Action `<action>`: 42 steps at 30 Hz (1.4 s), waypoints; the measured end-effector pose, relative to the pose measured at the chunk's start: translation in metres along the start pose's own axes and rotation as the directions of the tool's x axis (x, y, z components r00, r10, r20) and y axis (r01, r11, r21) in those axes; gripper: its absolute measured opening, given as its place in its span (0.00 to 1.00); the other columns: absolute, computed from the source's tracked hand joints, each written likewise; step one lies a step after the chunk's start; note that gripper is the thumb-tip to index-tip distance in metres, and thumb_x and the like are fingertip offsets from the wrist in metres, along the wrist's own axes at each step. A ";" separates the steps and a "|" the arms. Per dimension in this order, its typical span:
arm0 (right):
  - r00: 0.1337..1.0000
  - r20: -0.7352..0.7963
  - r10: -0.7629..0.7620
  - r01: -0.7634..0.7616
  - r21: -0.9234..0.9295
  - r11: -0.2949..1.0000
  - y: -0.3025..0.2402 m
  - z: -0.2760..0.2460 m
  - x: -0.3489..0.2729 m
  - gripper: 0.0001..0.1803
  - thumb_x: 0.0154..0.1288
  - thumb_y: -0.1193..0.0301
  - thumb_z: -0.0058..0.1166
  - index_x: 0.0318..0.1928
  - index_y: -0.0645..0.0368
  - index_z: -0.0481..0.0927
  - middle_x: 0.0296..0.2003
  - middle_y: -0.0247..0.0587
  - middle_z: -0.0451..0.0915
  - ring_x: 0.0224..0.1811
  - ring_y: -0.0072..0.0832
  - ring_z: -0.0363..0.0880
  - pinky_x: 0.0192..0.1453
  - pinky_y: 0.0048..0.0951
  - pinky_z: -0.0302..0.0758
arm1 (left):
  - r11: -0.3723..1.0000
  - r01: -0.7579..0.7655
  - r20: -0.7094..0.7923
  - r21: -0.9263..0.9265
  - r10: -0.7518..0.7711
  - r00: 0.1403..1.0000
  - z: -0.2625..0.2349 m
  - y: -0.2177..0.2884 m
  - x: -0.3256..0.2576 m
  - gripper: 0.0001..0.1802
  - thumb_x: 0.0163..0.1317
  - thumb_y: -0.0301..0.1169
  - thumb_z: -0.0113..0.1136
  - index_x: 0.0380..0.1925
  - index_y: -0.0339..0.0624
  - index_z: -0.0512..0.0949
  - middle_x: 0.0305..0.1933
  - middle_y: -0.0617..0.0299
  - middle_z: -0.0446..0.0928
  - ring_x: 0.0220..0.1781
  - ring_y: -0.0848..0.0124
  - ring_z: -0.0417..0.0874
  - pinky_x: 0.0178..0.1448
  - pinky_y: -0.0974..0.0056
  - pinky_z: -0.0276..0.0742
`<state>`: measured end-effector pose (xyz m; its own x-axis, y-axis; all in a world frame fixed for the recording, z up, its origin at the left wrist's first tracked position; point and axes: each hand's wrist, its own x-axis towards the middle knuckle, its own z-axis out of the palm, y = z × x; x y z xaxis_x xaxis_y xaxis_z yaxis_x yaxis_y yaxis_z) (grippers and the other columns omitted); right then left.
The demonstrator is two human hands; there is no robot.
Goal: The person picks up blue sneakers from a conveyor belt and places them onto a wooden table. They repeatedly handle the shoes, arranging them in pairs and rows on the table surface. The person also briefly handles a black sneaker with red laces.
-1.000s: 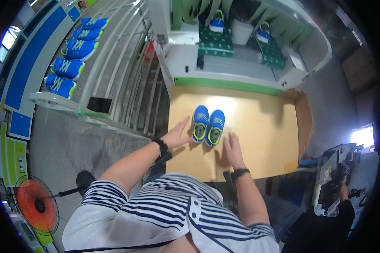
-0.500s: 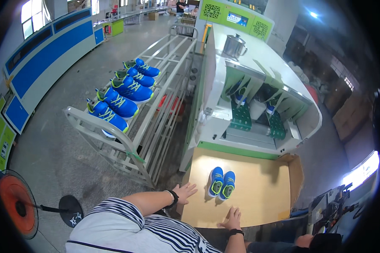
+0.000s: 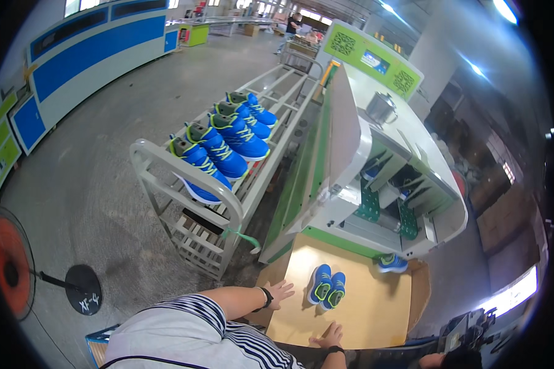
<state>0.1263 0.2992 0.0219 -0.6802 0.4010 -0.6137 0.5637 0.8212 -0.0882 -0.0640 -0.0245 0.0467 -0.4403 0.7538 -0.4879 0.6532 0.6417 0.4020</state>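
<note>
My left hand (image 3: pixel 279 294) lies with fingers spread at the left edge of a light wooden table (image 3: pixel 375 313). My right hand (image 3: pixel 329 336) rests at the table's near edge, its fingers apart and nothing in them. Between and beyond my hands stand two blue sneakers side by side, a left one (image 3: pixel 319 284) and a right one (image 3: pixel 334 291), with lime-green collars. Neither hand touches them. Another blue sneaker (image 3: pixel 392 263) is at the far right of the table, just below the machine's opening.
A white and green conveyor machine (image 3: pixel 345 178) stands behind the table, with a metal pot (image 3: pixel 381 108) on top. On the left, a metal rack (image 3: pixel 143 154) carries several blue sneakers (image 3: pixel 243 138). An orange fan (image 3: pixel 9 264) stands farther left. Another person's dark sleeve (image 3: pixel 474 357) shows lower right.
A blue sneaker has come out of the machine onto the table's far right. My view has shifted and tilted. Both hands stay at the table's edges, and the pair stays between them.
</note>
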 end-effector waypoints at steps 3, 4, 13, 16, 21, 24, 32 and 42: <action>1.000 0.029 0.007 -0.005 -0.053 0.999 0.006 0.000 0.008 0.89 0.31 0.30 0.76 0.80 0.56 0.28 0.80 0.63 0.29 0.83 0.63 0.31 0.83 0.56 0.46 | 1.000 -0.010 -0.002 -0.026 0.010 1.000 0.003 -0.001 0.002 0.53 0.63 0.46 0.62 0.82 0.60 0.42 0.87 0.65 0.29 0.87 0.54 0.33 0.74 0.22 0.55; 0.999 0.036 0.025 -0.023 -0.055 0.998 0.004 0.000 0.007 0.89 0.31 0.30 0.76 0.80 0.56 0.28 0.80 0.63 0.29 0.83 0.62 0.31 0.83 0.56 0.46 | 0.999 -0.013 -0.005 -0.029 0.013 1.000 0.005 -0.002 0.004 0.53 0.62 0.46 0.62 0.82 0.60 0.42 0.87 0.65 0.29 0.87 0.54 0.33 0.74 0.22 0.55; 0.995 0.069 0.067 -0.062 -0.066 0.996 -0.004 -0.006 0.009 0.89 0.31 0.32 0.78 0.81 0.53 0.27 0.80 0.62 0.28 0.82 0.63 0.34 0.82 0.55 0.50 | 0.998 -0.015 -0.036 -0.060 0.013 0.999 0.013 -0.006 0.006 0.53 0.62 0.45 0.63 0.82 0.59 0.43 0.87 0.66 0.29 0.87 0.54 0.33 0.74 0.21 0.55; 0.999 0.030 0.042 -0.040 -0.078 0.996 0.005 0.004 0.011 0.89 0.31 0.32 0.78 0.81 0.53 0.29 0.80 0.65 0.31 0.82 0.64 0.37 0.82 0.56 0.51 | 0.997 -0.018 -0.027 -0.069 0.016 0.999 0.013 -0.004 0.007 0.53 0.62 0.45 0.63 0.82 0.59 0.43 0.87 0.66 0.29 0.87 0.54 0.33 0.74 0.21 0.54; 0.991 -0.131 -0.039 0.038 -0.007 0.999 0.020 0.020 0.002 0.83 0.32 0.38 0.81 0.81 0.52 0.37 0.79 0.69 0.40 0.80 0.67 0.41 0.81 0.59 0.50 | 1.000 -0.002 -0.009 -0.016 0.002 1.000 0.005 0.004 0.008 0.52 0.63 0.47 0.61 0.82 0.59 0.43 0.87 0.64 0.30 0.87 0.53 0.34 0.75 0.22 0.52; 0.972 -0.208 -0.105 0.087 -0.093 0.992 0.019 0.030 0.004 0.78 0.36 0.39 0.79 0.81 0.48 0.43 0.79 0.64 0.46 0.80 0.62 0.48 0.80 0.56 0.55 | 0.998 0.001 -0.012 0.061 0.000 1.000 -0.002 0.004 -0.001 0.51 0.64 0.51 0.60 0.81 0.58 0.45 0.87 0.64 0.33 0.86 0.52 0.36 0.74 0.20 0.53; 0.713 -0.632 0.302 0.160 0.567 0.808 0.030 -0.024 0.029 0.52 0.55 0.52 0.74 0.68 0.69 0.61 0.60 0.67 0.67 0.62 0.61 0.67 0.67 0.54 0.67 | 0.999 0.049 0.000 0.008 -0.049 0.999 -0.009 0.013 -0.004 0.51 0.64 0.47 0.62 0.81 0.56 0.44 0.87 0.55 0.34 0.86 0.47 0.35 0.75 0.30 0.57; 0.809 -0.544 0.224 0.287 0.697 0.657 0.057 -0.113 0.132 0.41 0.53 0.61 0.72 0.63 0.66 0.69 0.53 0.62 0.80 0.58 0.52 0.79 0.61 0.43 0.75 | 0.987 0.163 0.015 -0.016 -0.163 0.987 -0.017 0.025 -0.008 0.49 0.64 0.42 0.63 0.81 0.54 0.47 0.86 0.53 0.37 0.86 0.45 0.38 0.75 0.30 0.56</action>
<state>0.0160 0.4445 0.0246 -0.6786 0.7290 -0.0896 0.5022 0.3716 -0.7808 -0.0546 -0.0119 0.0735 -0.5315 0.6372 -0.5580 0.5627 0.7581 0.3296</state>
